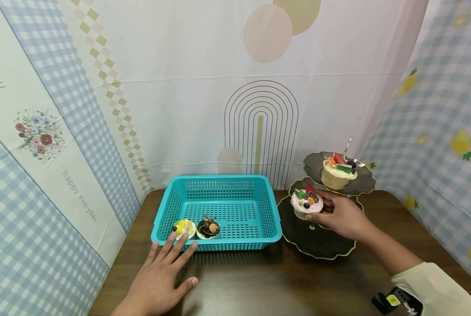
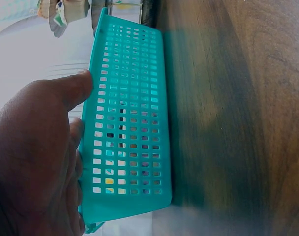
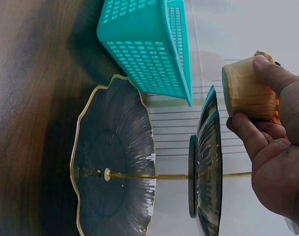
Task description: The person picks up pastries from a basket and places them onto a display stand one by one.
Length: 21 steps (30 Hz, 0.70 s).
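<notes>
My right hand (image 1: 343,217) holds a fruit-topped cupcake (image 1: 307,203) with pink cream by its sides, between thumb and fingers. In the right wrist view, the cupcake's pale wrapper (image 3: 250,88) is close above the edge of the middle tier (image 3: 208,162) of a dark, gold-rimmed cake stand (image 1: 318,245). My left hand (image 1: 158,274) has its fingers spread at the front rim of a turquoise basket (image 1: 217,246), by its left corner. Just behind those fingertips, inside the basket, sit a yellow-topped cupcake (image 1: 185,228) and a chocolate-topped cupcake (image 1: 208,228).
Another fruit-topped cupcake (image 1: 338,173) sits on the stand's top tier (image 1: 363,182), beside the stem's gold handle (image 1: 348,145). The stand is right of the basket on a brown wooden table (image 1: 255,281). Patterned cloth (image 1: 180,109) hangs behind and at both sides.
</notes>
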Each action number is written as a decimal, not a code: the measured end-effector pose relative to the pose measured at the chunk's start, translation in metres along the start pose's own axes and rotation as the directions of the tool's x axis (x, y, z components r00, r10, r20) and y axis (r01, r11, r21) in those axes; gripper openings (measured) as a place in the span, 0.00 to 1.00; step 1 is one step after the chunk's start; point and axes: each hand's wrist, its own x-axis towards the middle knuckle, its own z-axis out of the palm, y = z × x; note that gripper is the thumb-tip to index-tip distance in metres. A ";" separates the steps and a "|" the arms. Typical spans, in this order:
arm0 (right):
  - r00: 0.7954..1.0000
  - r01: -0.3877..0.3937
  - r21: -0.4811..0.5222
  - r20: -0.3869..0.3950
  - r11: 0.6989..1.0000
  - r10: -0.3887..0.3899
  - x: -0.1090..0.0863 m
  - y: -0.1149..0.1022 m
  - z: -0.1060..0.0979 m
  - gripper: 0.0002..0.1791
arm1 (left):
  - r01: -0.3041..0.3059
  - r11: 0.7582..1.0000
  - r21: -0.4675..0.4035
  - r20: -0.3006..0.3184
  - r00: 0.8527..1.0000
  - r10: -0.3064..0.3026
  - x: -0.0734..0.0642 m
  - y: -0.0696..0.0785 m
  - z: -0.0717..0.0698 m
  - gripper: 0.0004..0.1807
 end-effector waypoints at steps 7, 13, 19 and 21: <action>1.000 -0.001 0.014 -0.010 1.000 0.001 -0.006 0.006 -0.005 0.49 | 0.005 1.000 -0.009 -0.002 1.000 -0.005 0.000 0.000 0.001 0.39; 0.999 0.030 0.010 -0.033 1.000 -0.029 -0.009 0.015 -0.007 0.44 | 0.001 1.000 -0.004 0.011 1.000 -0.001 -0.001 0.000 0.002 0.39; 0.997 0.046 0.023 -0.059 0.999 -0.045 -0.012 0.021 -0.009 0.42 | 0.005 1.000 0.006 0.019 1.000 -0.005 -0.001 -0.001 0.001 0.39; 0.997 0.040 0.019 -0.063 0.999 -0.039 -0.012 0.023 -0.010 0.41 | 0.003 1.000 -0.001 0.016 1.000 -0.003 -0.001 -0.001 0.001 0.39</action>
